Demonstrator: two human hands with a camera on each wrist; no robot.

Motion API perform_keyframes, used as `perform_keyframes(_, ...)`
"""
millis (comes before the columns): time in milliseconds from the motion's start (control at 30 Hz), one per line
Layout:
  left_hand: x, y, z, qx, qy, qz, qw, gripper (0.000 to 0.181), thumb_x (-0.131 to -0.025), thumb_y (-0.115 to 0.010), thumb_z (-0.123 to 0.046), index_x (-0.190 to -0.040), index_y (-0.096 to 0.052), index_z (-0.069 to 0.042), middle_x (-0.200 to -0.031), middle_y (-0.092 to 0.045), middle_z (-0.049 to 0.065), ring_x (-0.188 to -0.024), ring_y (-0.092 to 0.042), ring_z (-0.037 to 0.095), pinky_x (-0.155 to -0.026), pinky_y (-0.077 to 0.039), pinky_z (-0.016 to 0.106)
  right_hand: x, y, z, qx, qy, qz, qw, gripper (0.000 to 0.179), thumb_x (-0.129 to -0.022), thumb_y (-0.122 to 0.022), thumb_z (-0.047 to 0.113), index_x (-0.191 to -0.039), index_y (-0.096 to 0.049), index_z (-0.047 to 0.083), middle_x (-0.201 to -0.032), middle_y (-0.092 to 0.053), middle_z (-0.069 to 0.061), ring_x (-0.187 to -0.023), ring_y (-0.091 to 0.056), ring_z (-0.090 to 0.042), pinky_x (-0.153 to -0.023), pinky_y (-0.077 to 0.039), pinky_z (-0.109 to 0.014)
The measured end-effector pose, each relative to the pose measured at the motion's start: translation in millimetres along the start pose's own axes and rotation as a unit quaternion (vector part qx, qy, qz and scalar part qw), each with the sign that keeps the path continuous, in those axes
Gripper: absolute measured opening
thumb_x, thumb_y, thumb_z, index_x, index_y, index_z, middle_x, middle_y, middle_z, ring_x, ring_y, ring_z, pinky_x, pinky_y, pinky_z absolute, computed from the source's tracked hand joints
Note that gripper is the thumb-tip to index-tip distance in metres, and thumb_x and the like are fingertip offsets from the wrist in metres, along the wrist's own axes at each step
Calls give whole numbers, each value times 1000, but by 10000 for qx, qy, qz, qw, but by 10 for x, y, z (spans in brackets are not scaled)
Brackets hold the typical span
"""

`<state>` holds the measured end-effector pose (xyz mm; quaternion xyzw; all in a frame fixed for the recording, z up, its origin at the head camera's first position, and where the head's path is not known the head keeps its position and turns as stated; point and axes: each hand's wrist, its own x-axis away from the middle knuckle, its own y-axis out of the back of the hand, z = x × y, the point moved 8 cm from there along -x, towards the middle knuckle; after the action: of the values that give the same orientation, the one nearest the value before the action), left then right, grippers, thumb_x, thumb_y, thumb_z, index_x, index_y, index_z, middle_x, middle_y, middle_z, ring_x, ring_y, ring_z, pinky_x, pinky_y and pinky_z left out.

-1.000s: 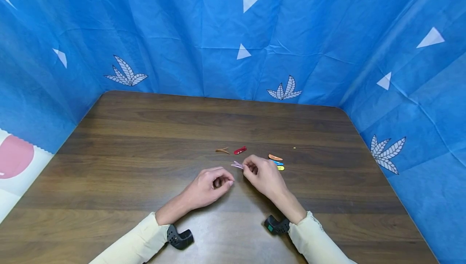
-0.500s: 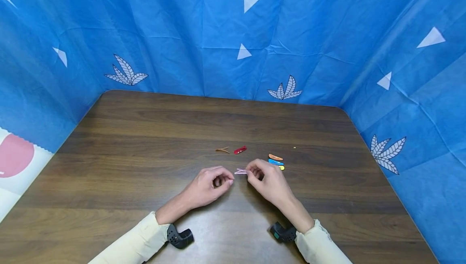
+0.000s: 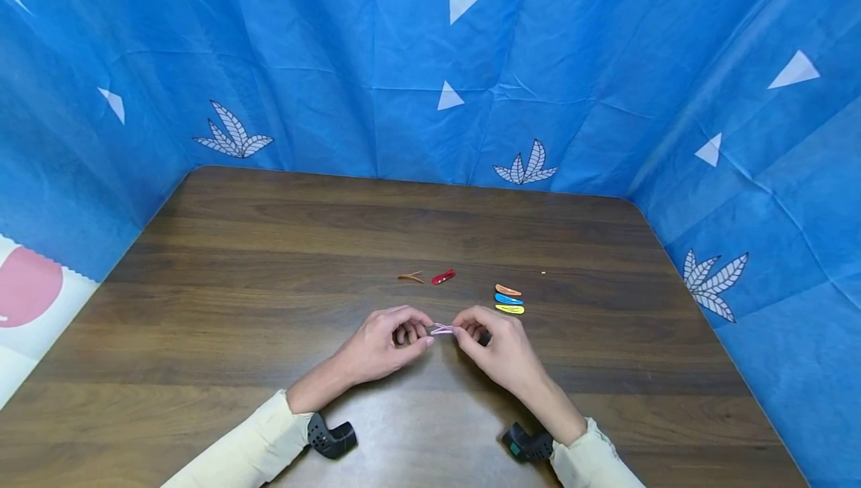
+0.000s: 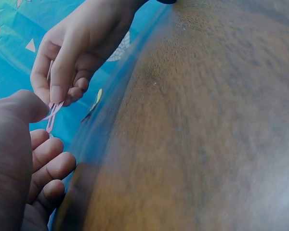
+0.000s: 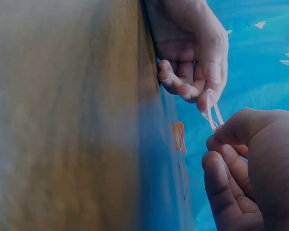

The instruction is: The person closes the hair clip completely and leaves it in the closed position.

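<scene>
A pale pink snap hair clip (image 3: pixel 442 329), its two parts sprung apart in a V, hangs between the hands above the table. My right hand (image 3: pixel 494 342) pinches one end of it between thumb and index finger. My left hand (image 3: pixel 386 346) is at the clip's splayed end, thumb and index finger parted with the clip's tips between them, as the left wrist view shows with the pink clip (image 4: pixel 52 118). The other fingers of the left hand are loosely bent. In the right wrist view, the clip (image 5: pixel 212 108) reaches toward the left fingertips.
Orange (image 3: pixel 508 290), blue (image 3: pixel 508 299) and yellow (image 3: pixel 510 309) hair clips lie in a stack of rows right of the hands. Farther back are a red clip (image 3: pixel 443 277) and a brown, splayed one (image 3: pixel 411 277). Blue curtain (image 3: pixel 377 62) surrounds the wooden table (image 3: pixel 269 249).
My right hand has brought the pink clip nearer to me, up to the left fingertips, uncovering the blue and yellow clips. The left hand has barely moved.
</scene>
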<state>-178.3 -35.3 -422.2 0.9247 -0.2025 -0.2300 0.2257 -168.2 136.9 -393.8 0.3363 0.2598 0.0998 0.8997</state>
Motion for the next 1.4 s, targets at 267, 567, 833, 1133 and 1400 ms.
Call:
perform_keyframes(267, 3, 14, -21, 3, -50, -15, 10000, 17, -92, -78, -17, -108, -73, -14, -90, -68, -9, -75, -60, 3, -64, -52, 22, 26, -24, 17, -78, -34, 29, 10000, 17, -89, -79, 3, -94, -72, 19, -81, -65, 12, -69, -56, -1, -60, -54, -23)
perform_keyframes(567, 8, 4, -38, -30, -166, -22, 9999, 12, -92, -78, -16, -103, -74, -15, -88, -67, -9, -75, -60, 2, -64, -53, 22, 45, -60, 37, -335, 36, 126, 9994, 16, -91, -78, 5, -95, -73, 20, -84, -69, 12, -69, -59, -1, -61, -54, -24)
perform_keyframes(833, 10, -8, -47, -36, -296, -27, 9996, 8, -92, -76, -9, -97, -73, -14, -84, -66, -9, -74, -58, 0, -63, -52, 21, 55, -131, -69, -753, -315, 351, 9960, 9, -94, -77, 12, -98, -76, 19, -84, -72, 10, -68, -61, -1, -61, -55, -22)
perform_keyframes(1133, 14, -10, -56, -48, -339, -40, 9994, 9, -92, -75, -6, -96, -73, -14, -83, -66, -7, -74, -58, 1, -63, -52, 21, 80, -204, -186, -1447, -846, 583, 9841, 4, -97, -74, 18, -98, -77, 16, -77, -72, 0, -57, -61, -10, -52, -52, -24)
perform_keyframes(1400, 5, -13, -63, -100, -373, -72, 9992, 6, -93, -75, -9, -94, -73, -15, -80, -65, -9, -72, -56, 0, -62, -51, 20, 90, -205, -223, -1599, -1030, 549, 9802, 3, -95, -75, 16, -98, -77, 15, -78, -72, -2, -59, -61, -8, -53, -52, -22)
